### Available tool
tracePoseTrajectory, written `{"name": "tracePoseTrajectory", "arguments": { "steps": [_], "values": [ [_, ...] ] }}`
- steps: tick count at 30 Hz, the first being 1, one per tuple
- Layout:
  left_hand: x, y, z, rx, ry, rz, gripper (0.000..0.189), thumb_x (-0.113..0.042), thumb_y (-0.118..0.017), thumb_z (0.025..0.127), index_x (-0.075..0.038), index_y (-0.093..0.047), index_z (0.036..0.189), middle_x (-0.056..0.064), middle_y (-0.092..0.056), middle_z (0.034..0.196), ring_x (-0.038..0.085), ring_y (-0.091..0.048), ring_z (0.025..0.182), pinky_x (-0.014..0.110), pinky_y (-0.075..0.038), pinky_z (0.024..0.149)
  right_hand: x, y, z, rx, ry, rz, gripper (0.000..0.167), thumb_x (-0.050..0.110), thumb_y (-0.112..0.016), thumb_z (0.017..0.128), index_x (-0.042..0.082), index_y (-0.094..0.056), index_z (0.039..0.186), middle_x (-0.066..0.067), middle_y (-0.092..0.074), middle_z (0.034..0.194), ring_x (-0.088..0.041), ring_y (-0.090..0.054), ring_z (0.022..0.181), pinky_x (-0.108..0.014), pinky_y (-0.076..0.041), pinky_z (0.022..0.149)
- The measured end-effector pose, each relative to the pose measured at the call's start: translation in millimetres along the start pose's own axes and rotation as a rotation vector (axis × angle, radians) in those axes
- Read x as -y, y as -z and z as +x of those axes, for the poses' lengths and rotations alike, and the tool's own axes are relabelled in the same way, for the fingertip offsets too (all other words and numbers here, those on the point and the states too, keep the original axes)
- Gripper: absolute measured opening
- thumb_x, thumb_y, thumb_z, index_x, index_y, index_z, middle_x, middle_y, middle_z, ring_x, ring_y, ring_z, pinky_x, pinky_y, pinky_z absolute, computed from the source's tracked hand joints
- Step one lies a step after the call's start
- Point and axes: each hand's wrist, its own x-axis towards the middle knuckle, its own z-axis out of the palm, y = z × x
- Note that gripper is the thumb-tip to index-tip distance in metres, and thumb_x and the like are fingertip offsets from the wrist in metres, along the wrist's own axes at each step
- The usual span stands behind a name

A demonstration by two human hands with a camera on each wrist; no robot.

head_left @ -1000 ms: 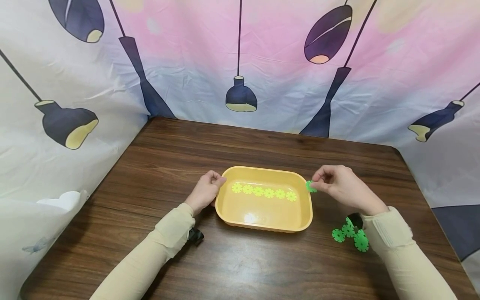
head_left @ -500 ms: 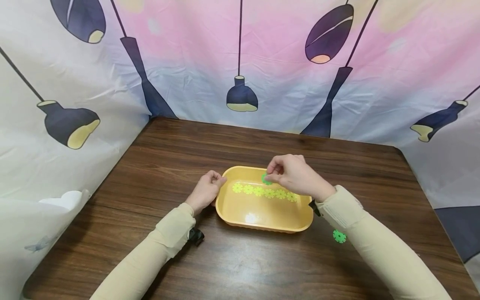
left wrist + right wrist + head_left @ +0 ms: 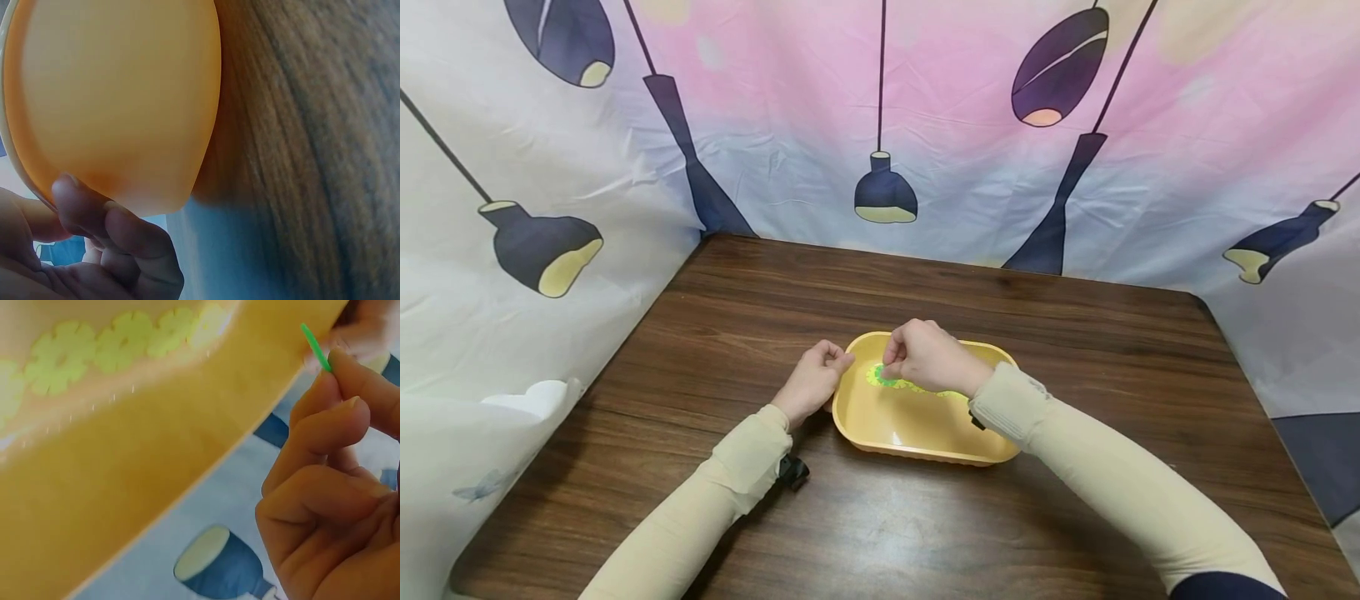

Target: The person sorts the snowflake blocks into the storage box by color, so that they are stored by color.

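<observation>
A yellow plastic tray [image 3: 917, 455] with rounded corners sits on the table. My left hand [image 3: 808, 383] grips its left rim, thumb at the edge and fingertips [image 3: 78, 203] against the outer wall. Inside lies a row of yellow-green notched flower discs [image 3: 61, 359], partly covered by my right hand [image 3: 928, 358] in the head view. Between right thumb and forefinger I pinch a green notched disc [image 3: 315, 347], seen edge-on in the right wrist view. From the head it overlaps the left end of the yellow row.
The dark wooden table [image 3: 760, 283] extends around the tray. A curtain [image 3: 797, 125] printed with lamps hangs behind and at both sides. My right forearm [image 3: 1120, 467] crosses the table's right part, over where loose green discs showed earlier.
My right hand has carried the green disc from beyond the tray's right rim leftward over the tray, to the row's left end. The left hand stays on the rim.
</observation>
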Motion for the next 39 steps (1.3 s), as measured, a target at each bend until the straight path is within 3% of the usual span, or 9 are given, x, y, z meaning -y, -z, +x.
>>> {"name": "tracePoseTrajectory", "arguments": {
  "steps": [11, 24, 39],
  "values": [
    [0.1, -1.9, 1.3, 0.003, -0.007, -0.011, 0.02, -0.022, -0.051, 0.103, -0.002, -0.046, 0.102, 0.006, -0.049, 0.062, 0.011, -0.045, 0.042, 0.025, -0.039, 0.039, 0.0, -27.5, 20.6, 0.11, -0.067, -0.122, 0.016, 0.023, -0.081, 0.081, 0.016, -0.067, 0.079, 0.005, -0.064, 0.074, -0.013, -0.057, 0.066, -0.028, -0.049, 0.059],
    [-0.1, -2.7, 1.1, -0.006, -0.009, -0.007, 0.019, -0.022, -0.051, 0.102, -0.004, -0.046, 0.1, 0.002, -0.044, 0.06, 0.011, -0.044, 0.042, 0.025, -0.039, 0.039, 3.4, -45.4, 28.8, 0.074, -0.057, -0.262, 0.017, 0.025, -0.083, 0.079, 0.02, -0.068, 0.074, 0.012, -0.062, 0.069, -0.009, -0.056, 0.062, -0.032, -0.047, 0.056],
    [0.7, -1.4, -1.2, -0.012, 0.0, -0.015, 0.019, -0.021, -0.051, 0.102, -0.003, -0.046, 0.101, 0.002, -0.045, 0.06, 0.011, -0.045, 0.043, 0.023, -0.038, 0.039, 0.5, -54.1, 32.2, 0.069, -0.034, -0.31, 0.014, 0.021, -0.082, 0.08, 0.018, -0.069, 0.074, 0.012, -0.061, 0.065, -0.007, -0.056, 0.059, -0.031, -0.048, 0.055]
  ]
}}
